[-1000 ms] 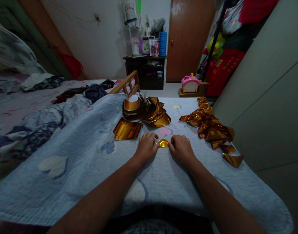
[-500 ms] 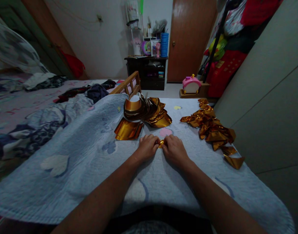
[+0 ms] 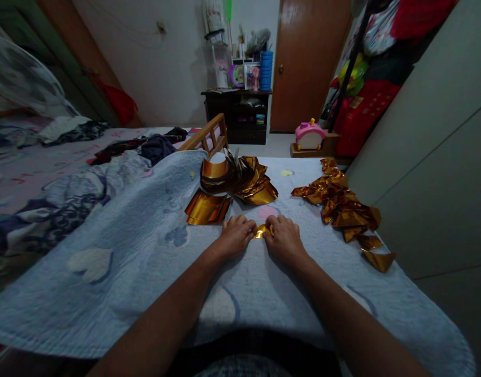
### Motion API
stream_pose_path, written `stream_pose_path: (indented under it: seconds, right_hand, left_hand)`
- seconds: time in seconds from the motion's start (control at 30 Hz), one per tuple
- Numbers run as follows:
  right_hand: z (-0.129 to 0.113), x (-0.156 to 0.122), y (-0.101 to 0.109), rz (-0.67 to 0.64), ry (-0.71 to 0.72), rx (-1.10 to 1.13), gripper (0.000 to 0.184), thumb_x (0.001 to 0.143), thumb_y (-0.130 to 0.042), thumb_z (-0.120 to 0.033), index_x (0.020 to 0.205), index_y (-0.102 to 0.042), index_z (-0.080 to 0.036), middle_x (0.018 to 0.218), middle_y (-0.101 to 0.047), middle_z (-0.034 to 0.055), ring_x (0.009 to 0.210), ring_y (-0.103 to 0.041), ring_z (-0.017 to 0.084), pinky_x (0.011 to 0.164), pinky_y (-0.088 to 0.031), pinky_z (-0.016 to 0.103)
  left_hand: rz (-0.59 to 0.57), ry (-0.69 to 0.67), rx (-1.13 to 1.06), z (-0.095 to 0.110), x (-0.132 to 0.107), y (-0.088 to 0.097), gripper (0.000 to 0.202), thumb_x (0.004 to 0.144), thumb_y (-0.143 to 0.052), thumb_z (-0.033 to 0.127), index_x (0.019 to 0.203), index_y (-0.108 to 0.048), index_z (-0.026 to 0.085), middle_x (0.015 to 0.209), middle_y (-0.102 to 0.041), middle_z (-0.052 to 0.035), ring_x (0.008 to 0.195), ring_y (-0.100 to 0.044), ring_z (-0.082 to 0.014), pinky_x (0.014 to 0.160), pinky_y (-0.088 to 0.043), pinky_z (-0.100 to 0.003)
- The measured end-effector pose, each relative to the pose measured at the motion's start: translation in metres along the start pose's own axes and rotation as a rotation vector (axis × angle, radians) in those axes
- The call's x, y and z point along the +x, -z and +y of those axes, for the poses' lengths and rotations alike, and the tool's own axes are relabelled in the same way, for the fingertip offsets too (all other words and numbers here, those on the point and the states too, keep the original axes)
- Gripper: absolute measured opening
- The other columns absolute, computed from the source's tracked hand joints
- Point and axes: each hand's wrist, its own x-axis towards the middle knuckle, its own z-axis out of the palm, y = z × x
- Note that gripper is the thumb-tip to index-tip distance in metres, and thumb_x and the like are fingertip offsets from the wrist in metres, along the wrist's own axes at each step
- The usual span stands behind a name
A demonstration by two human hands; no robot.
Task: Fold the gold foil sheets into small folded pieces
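Observation:
A small piece of shiny gold foil paper [image 3: 260, 231] is pinched between my two hands, low over the blue bedspread. My left hand [image 3: 237, 233] grips its left end, fingers closed. On the right end, my right hand [image 3: 283, 235] has its fingers curled and closed; they hide part of the foil. Just beyond my hands lies a fanned pile of gold foil sheets [image 3: 260, 195], with a smaller stack of gold sheets [image 3: 208, 208] at its left front. To the right sits a heap of folded gold foil pieces [image 3: 342, 204].
The blue bedspread [image 3: 146, 293] covers the surface before me. A wooden bed rail [image 3: 203, 135] rises at its far left, beside a bed with rumpled clothes [image 3: 134, 173]. A pale cabinet [image 3: 433, 173] borders the right side. A pink toy [image 3: 310, 137] stands beyond the far edge.
My hands have moved slightly apart, and more of the gold foil paper shows between them. The piles of gold foil have stayed in place.

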Motion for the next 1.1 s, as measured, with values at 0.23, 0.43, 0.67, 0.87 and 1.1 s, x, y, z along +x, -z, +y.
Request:
stream_pose_path:
  seconds: [0.23, 0.43, 0.67, 0.87, 1.1]
  right_hand:
    - [0.020, -0.001, 0.003, -0.017, -0.044, 0.009, 0.021, 0.094, -0.059, -0.030, 0.114, -0.065, -0.028, 0.106, -0.061, 0.0093, 0.098, -0.053, 0.027, 0.077, -0.029, 0.035]
    - [0.035, -0.004, 0.008, -0.024, -0.079, 0.018, 0.022, 0.094, -0.058, -0.030, 0.114, -0.066, -0.028, 0.107, -0.058, 0.0094, 0.101, -0.051, 0.028, 0.080, -0.030, 0.036]
    - [0.041, -0.004, 0.005, 0.008, -0.042, 0.059, 0.020, 0.091, -0.056, -0.020, 0.108, -0.064, -0.025, 0.104, -0.060, 0.0088, 0.099, -0.050, 0.027, 0.081, -0.031, 0.036]
    - [0.039, -0.001, 0.002, 0.113, 0.136, 0.249, 0.017, 0.083, -0.049, -0.012, 0.095, -0.060, -0.019, 0.102, -0.060, 0.0092, 0.100, -0.050, 0.025, 0.088, -0.037, 0.036]
    - [0.032, 0.000, -0.004, 0.043, 0.275, 0.240, 0.017, 0.082, -0.057, -0.015, 0.096, -0.064, -0.019, 0.104, -0.061, 0.0089, 0.098, -0.051, 0.024, 0.089, -0.038, 0.036]
  left_hand:
    - [0.008, -0.020, -0.001, -0.004, 0.001, -0.001, 0.019, 0.097, -0.050, 0.032, 0.105, -0.066, 0.028, 0.110, -0.057, -0.0053, 0.108, -0.048, -0.0270, 0.096, -0.034, -0.041]
    - [0.009, -0.021, 0.001, -0.005, 0.002, -0.003, 0.019, 0.097, -0.050, 0.031, 0.106, -0.066, 0.028, 0.110, -0.058, -0.0059, 0.109, -0.048, -0.0276, 0.096, -0.034, -0.042]
    - [0.022, -0.015, -0.014, -0.001, -0.001, 0.000, 0.017, 0.094, -0.052, 0.027, 0.105, -0.066, 0.027, 0.112, -0.060, -0.0057, 0.111, -0.049, -0.0272, 0.098, -0.034, -0.042]
    - [0.085, -0.097, -0.135, -0.002, 0.002, -0.002, 0.019, 0.091, -0.053, 0.018, 0.105, -0.064, 0.024, 0.108, -0.064, -0.0052, 0.112, -0.053, -0.0253, 0.100, -0.035, -0.041]
    - [0.115, -0.178, -0.206, -0.002, 0.002, -0.002, 0.014, 0.090, -0.057, 0.022, 0.100, -0.066, 0.021, 0.107, -0.065, -0.0058, 0.111, -0.056, -0.0244, 0.100, -0.037, -0.040]
